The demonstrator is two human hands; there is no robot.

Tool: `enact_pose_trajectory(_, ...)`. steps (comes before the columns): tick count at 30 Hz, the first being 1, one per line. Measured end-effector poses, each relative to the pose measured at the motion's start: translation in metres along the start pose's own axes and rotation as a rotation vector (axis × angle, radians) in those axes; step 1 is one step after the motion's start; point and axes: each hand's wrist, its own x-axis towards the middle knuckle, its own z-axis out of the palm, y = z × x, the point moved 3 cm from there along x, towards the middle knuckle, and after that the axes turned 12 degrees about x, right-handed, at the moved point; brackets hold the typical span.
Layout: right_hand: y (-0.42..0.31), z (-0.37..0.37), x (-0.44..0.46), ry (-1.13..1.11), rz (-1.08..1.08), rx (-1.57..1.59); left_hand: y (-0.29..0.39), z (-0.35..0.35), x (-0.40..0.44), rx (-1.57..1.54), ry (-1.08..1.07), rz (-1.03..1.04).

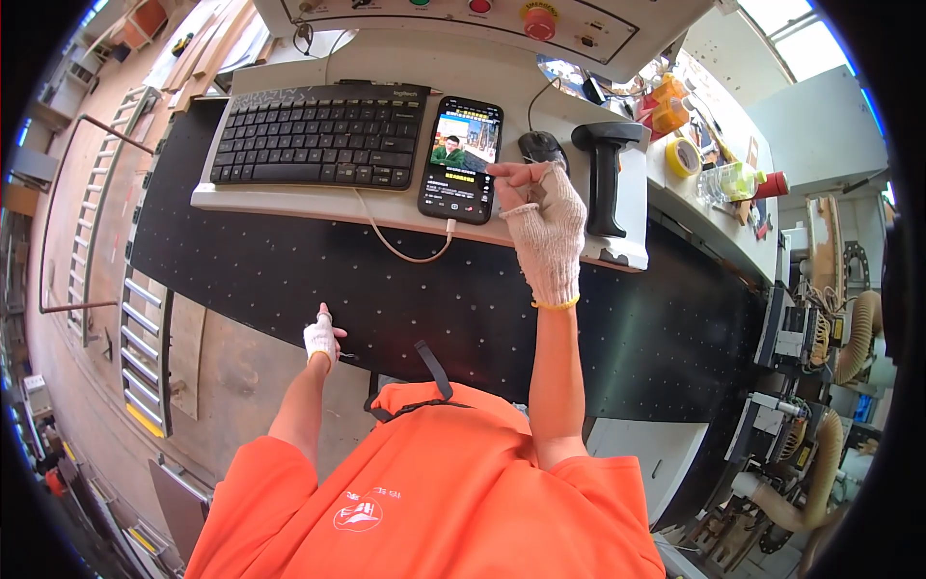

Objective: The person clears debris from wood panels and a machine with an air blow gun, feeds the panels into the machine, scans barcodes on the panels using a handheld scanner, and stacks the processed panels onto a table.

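My right hand (545, 232), in a white knit glove with bare fingertips, is at the right edge of a phone (461, 159). Its fingers are bent toward the screen, thumb apart, with nothing held; whether a fingertip touches the glass I cannot tell. The phone lies lit on a white shelf (338, 198), a video picture on its display, and a white charging cable (439, 256) plugs into its lower end. Lower left, my left hand (324, 335), gloved the same way, rests at the edge of a black dotted panel (386, 289), fingers stretched out and holding nothing.
Left of the phone sits a black keyboard (323, 137); to its right are a mouse (542, 148) and a handheld scanner (607, 179). Above is a control panel with a red emergency button (540, 22). Yellow tape (683, 156) and bottles crowd the right-hand bench. A roller conveyor (143, 338) stands left.
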Motion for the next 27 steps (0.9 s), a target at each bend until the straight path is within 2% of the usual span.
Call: enact_pose_trajectory(27,0.0054,0.0001,-0.0027,-0.019,-0.080,0.022,0.0024,-0.0011,-0.0035,0.061,0.004,-0.009)
